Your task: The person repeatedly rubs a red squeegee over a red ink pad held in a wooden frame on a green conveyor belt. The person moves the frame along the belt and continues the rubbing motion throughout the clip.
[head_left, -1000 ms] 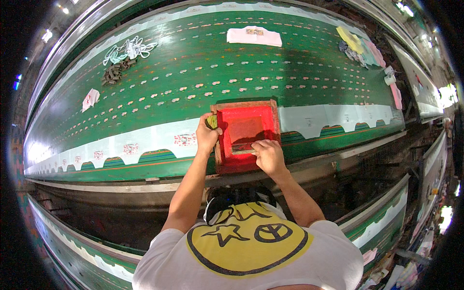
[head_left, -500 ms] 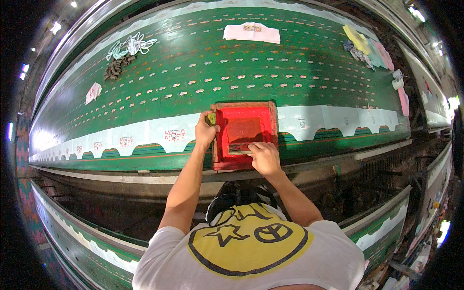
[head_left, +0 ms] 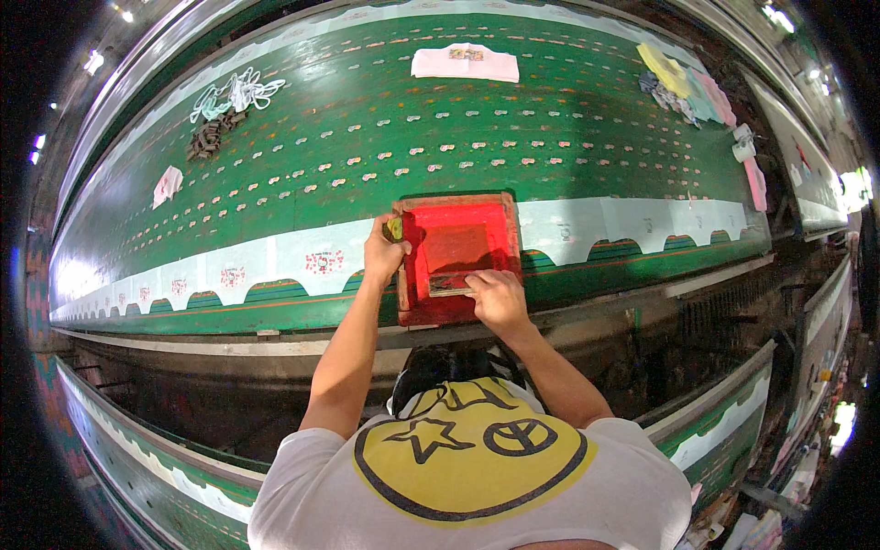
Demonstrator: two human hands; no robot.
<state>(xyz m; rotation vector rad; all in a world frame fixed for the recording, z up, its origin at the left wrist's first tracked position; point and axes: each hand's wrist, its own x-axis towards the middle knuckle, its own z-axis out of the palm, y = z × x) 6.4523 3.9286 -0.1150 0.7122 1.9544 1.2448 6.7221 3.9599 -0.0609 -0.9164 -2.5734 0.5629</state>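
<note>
A square wooden screen-printing frame (head_left: pixel 456 199), its inside coated in red ink, lies on the near strip of pale cloth pieces (head_left: pixel 278 259). My left hand (head_left: pixel 383 255) is closed around the frame's left side, with the thumb beside a yellow-green piece (head_left: pixel 394 228) there. Inside the frame, close to its near side, a squeegee (head_left: pixel 446 286) rests across the red surface. My right hand (head_left: pixel 499 301) pinches the squeegee at its right end. Cloth pieces left of the frame carry a red print (head_left: pixel 324 262); those on the right show only a dark outline print (head_left: pixel 566 232).
The long green table (head_left: pixel 339 119) bears rows of small printed marks. Farther back lie a folded pink garment (head_left: pixel 465 64), tangled pale straps (head_left: pixel 240 95), a brown bundle (head_left: pixel 217 135) and coloured cloths (head_left: pixel 683 87). A second table (head_left: pixel 174 456) stands behind me.
The view has shifted slightly, so the table's things sit a little farther left. Both hands keep their grips, and the squeegee stays near the same place inside the frame.
</note>
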